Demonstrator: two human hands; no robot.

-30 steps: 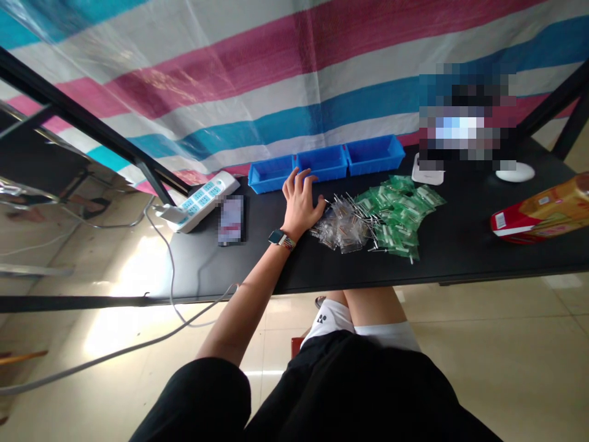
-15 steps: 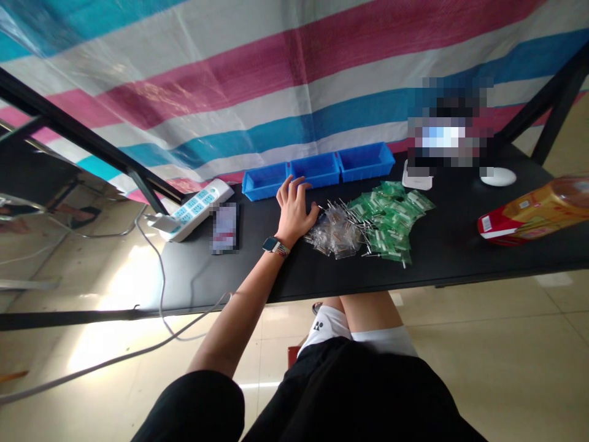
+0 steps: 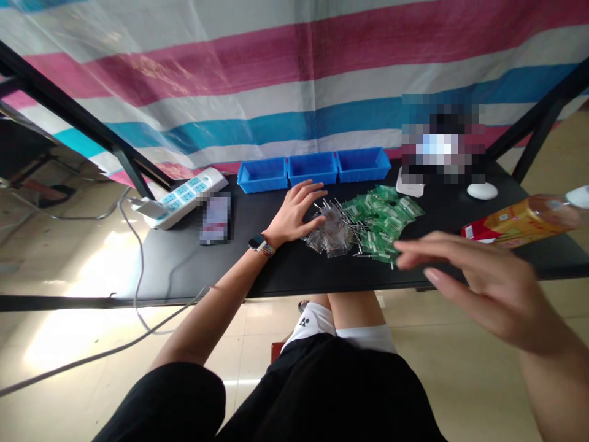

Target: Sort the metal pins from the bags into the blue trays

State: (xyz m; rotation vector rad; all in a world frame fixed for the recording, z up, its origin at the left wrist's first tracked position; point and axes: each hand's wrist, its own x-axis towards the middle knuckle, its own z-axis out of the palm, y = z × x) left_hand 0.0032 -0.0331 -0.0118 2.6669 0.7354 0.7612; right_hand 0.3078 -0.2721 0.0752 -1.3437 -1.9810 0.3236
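My left hand (image 3: 297, 212), with a watch on its wrist, is at the left edge of a pile of small clear plastic bags (image 3: 334, 233). Its fingers are spread and hold nothing. Thin metal pins or rods (image 3: 345, 215) stick out between these bags and a pile of green packets (image 3: 384, 221) on their right. In the foreground at right, my right hand (image 3: 478, 276) hovers near the table's front edge, slightly blurred. Its thumb and fingers are apart, with nothing between them. Three blue plastic bins (image 3: 313, 169) stand in a row behind the piles.
A white power strip (image 3: 186, 196) and a blurred-out flat object (image 3: 215, 218) lie on the left of the black table (image 3: 257, 270). At right are a drink bottle (image 3: 519, 221) on its side, a white mouse (image 3: 482, 191) and a white box (image 3: 409, 183). A striped sheet hangs behind.
My right hand has come into view from the right. My left hand has turned, its fingers now pointing more to the right over the clear bags. The camera view has shifted slightly.
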